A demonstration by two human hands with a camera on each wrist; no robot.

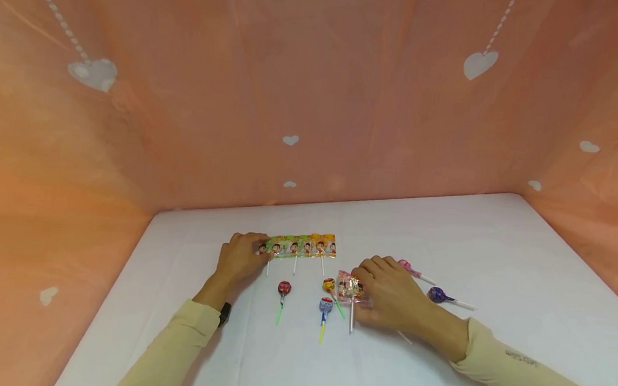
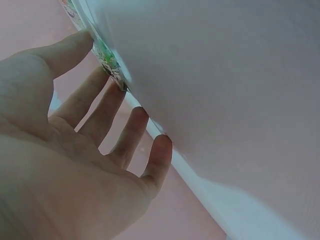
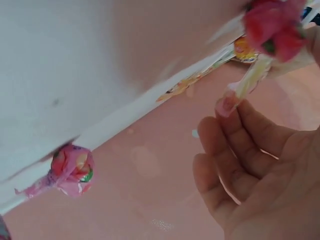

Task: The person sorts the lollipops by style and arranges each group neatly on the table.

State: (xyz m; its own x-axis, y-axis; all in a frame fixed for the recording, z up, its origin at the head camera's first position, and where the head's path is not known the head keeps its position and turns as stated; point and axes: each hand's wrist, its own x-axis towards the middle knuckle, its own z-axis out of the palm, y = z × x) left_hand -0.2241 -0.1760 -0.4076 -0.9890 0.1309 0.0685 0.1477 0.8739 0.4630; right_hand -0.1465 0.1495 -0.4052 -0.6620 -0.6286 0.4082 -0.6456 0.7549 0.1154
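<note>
My left hand [image 1: 241, 256] rests at the left end of a row of flat-wrapped lollipops, its fingers spread and its fingertips touching a green-wrapped lollipop [image 1: 283, 248]. In the left wrist view those fingertips meet the white tabletop along the green wrapper [image 2: 107, 62]. An orange-wrapped lollipop [image 1: 323, 246] forms the row's right end. My right hand [image 1: 390, 291] pinches a flat pink-wrapped lollipop [image 1: 350, 288] by its right side, white stick toward me. In the right wrist view its clear wrapper edge [image 3: 250, 82] lies at the fingertips. Another white stick [image 1: 404, 337] shows beneath this hand.
Round lollipops lie between the hands: a red one [image 1: 284, 288], a yellow one [image 1: 328, 284] and a blue one [image 1: 326, 305]. Beyond the right hand are a pink one [image 1: 405, 266] and a purple one [image 1: 437, 295]. Orange fabric walls [image 1: 313, 101] surround the white table [image 1: 203, 355].
</note>
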